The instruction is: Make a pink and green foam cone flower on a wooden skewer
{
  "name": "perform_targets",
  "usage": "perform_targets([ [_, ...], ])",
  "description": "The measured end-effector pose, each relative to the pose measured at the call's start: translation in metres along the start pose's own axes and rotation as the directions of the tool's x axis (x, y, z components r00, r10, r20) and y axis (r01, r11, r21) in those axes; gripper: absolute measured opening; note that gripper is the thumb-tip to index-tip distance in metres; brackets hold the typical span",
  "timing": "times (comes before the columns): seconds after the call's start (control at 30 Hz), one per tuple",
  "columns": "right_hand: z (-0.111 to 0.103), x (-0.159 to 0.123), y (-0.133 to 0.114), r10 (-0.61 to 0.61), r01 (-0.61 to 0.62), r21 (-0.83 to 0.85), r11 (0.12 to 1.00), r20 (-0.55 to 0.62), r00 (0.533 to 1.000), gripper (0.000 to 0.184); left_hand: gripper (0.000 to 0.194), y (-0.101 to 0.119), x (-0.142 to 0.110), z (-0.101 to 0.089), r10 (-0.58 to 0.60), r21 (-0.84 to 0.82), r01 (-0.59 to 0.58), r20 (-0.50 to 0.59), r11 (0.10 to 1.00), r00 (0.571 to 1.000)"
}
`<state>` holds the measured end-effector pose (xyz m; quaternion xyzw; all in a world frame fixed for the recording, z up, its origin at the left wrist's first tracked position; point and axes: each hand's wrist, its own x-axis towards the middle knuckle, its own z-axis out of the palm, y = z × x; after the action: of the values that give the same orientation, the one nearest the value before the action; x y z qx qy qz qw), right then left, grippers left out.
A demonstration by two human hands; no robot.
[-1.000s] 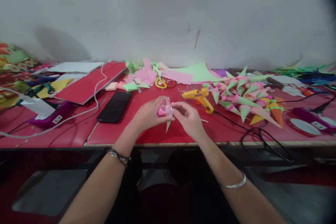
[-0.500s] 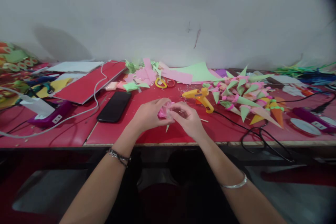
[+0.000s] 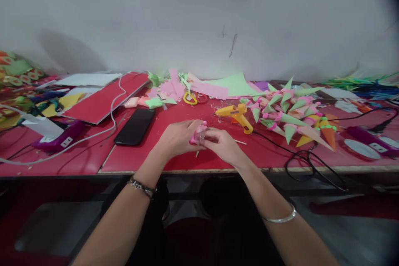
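Note:
A clear plastic packet of pink clay-like material (image 3: 196,136) is between my two hands, just above the red table. My left hand (image 3: 177,137) is closed around its left side. From the right, my right hand (image 3: 222,143) pinches the plastic with thumb and fingers, covering part of it. A small pink lump (image 3: 204,123) shows at the top by the fingertips. Below the hands pokes the tip of a pale green paper cone (image 3: 197,154), mostly hidden; what holds it I cannot tell.
A yellow glue gun (image 3: 235,117) with a black cord lies right of my hands, near a thin white stick (image 3: 240,142). Pink and green paper cones (image 3: 286,110) are heaped farther right. A black phone (image 3: 134,126) lies left; scissors (image 3: 190,98) and paper scraps lie behind.
My right fingers have shifted over the plastic packet and the right hand has turned slightly lower. The pink lump has come up at the top. The left hand stays around the packet.

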<state>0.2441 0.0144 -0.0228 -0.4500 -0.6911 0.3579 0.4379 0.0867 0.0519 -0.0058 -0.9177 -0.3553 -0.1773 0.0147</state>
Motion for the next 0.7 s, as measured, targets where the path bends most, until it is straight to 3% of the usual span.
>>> perform_targets([
  [0.23, 0.0014, 0.0006, -0.0032, 0.036, -0.022, 0.098, 0.995, -0.141, 0.989, 0.013, 0.042, -0.0028, 0.0004, -0.0021, 0.012, -0.017, -0.013, -0.018, 1.000, 1.000],
  [0.4, 0.0011, 0.0002, -0.0008, -0.048, 0.049, 0.007, 0.999, -0.116, 0.992, 0.010, 0.021, -0.0062, 0.0002, -0.0001, 0.048, -0.012, -0.048, 0.000, 0.999, 0.999],
  [0.7, 0.0030, -0.0008, -0.0007, -0.193, 0.177, -0.208, 0.962, -0.056, 0.980, 0.012, 0.026, -0.0021, -0.0012, 0.0038, -0.053, -0.038, 0.052, -0.025, 0.998, 0.998],
])
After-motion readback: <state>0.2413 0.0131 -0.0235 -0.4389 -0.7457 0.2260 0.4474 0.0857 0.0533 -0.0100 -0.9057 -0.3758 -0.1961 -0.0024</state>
